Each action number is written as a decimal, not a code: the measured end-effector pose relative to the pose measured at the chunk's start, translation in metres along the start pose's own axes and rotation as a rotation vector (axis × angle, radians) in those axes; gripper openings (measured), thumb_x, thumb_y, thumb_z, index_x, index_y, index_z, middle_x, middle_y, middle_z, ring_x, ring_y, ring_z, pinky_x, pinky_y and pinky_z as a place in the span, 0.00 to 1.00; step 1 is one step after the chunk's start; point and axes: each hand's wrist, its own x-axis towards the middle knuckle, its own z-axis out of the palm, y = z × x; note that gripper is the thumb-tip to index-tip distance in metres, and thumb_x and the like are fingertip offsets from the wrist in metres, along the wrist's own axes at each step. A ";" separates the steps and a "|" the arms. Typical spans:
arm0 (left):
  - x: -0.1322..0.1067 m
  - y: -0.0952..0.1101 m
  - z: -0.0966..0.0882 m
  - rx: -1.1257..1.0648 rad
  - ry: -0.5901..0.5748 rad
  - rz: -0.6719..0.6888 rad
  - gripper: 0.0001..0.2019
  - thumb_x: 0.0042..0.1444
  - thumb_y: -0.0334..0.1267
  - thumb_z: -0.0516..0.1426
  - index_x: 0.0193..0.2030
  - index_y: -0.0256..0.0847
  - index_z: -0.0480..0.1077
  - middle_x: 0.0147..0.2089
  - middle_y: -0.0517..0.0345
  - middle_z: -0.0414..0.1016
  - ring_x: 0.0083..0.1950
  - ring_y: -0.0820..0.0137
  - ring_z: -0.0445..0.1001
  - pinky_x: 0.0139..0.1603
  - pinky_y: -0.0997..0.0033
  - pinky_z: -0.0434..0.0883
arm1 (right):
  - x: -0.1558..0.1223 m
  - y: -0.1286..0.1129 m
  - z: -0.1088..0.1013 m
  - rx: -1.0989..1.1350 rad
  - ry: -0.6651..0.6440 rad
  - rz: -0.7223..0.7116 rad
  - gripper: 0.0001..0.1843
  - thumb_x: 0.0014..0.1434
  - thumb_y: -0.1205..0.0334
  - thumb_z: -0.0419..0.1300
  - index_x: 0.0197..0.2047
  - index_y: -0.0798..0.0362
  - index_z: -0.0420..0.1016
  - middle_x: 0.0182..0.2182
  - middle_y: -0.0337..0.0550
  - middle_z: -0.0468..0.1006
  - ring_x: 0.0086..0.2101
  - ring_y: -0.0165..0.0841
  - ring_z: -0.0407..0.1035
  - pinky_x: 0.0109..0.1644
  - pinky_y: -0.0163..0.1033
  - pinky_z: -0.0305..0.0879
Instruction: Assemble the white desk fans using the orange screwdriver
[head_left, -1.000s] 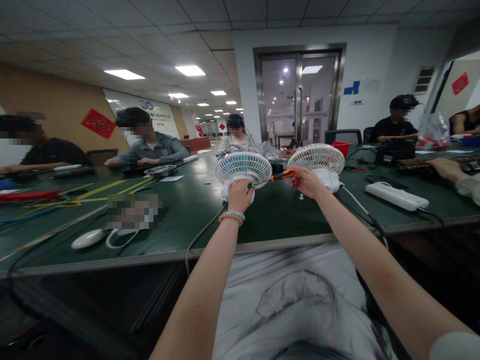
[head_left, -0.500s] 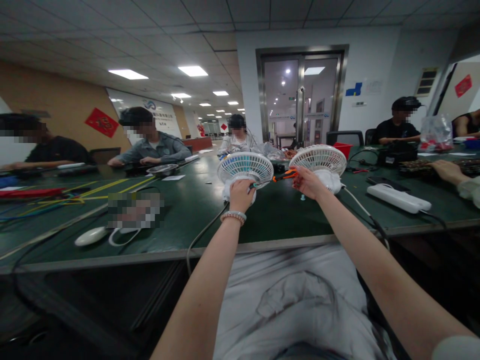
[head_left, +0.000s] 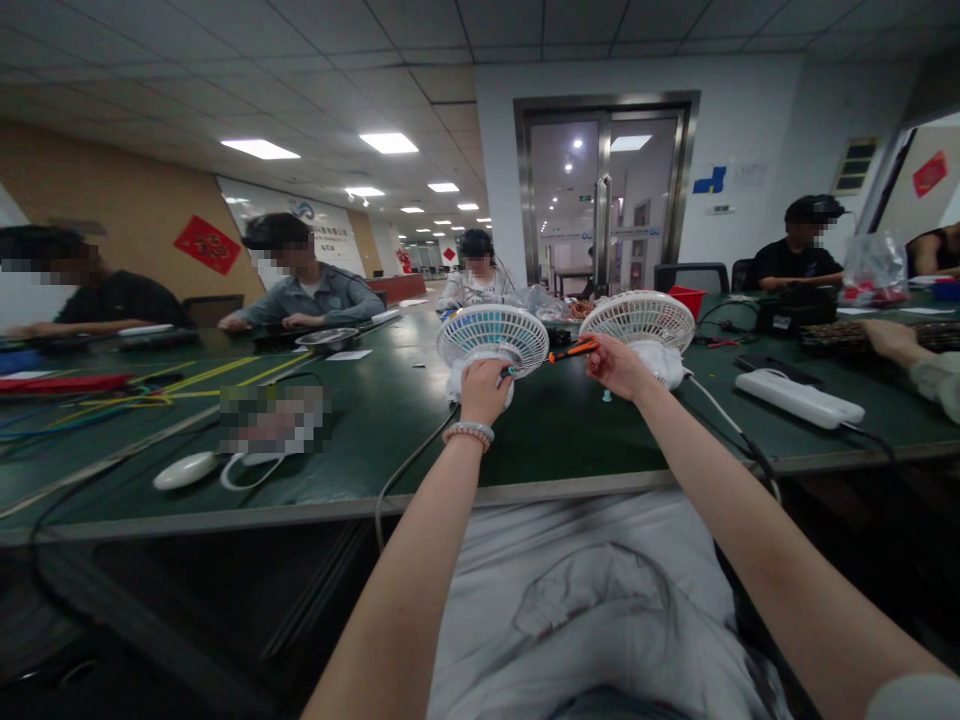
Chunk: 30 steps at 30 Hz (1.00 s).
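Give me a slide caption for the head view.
At a green table, the left hand grips a white fan; the right hand points an orange screwdriver at it.

Recessed ceiling panels [head_left: 259, 149] give even, moderately bright light, and shadows on the table [head_left: 570, 430] are soft. Wide-angle distortion bends and stretches the edges. The space under the table is dim, and the glass door [head_left: 607, 190] shows small glare spots.
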 end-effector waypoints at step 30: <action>0.003 0.002 -0.002 0.021 0.003 -0.010 0.11 0.52 0.35 0.52 0.42 0.44 0.69 0.44 0.55 0.74 0.50 0.63 0.66 0.53 0.60 0.58 | 0.007 0.003 -0.008 -0.006 0.054 -0.051 0.13 0.46 0.57 0.65 0.36 0.49 0.72 0.17 0.31 0.68 0.21 0.24 0.63 0.27 0.31 0.61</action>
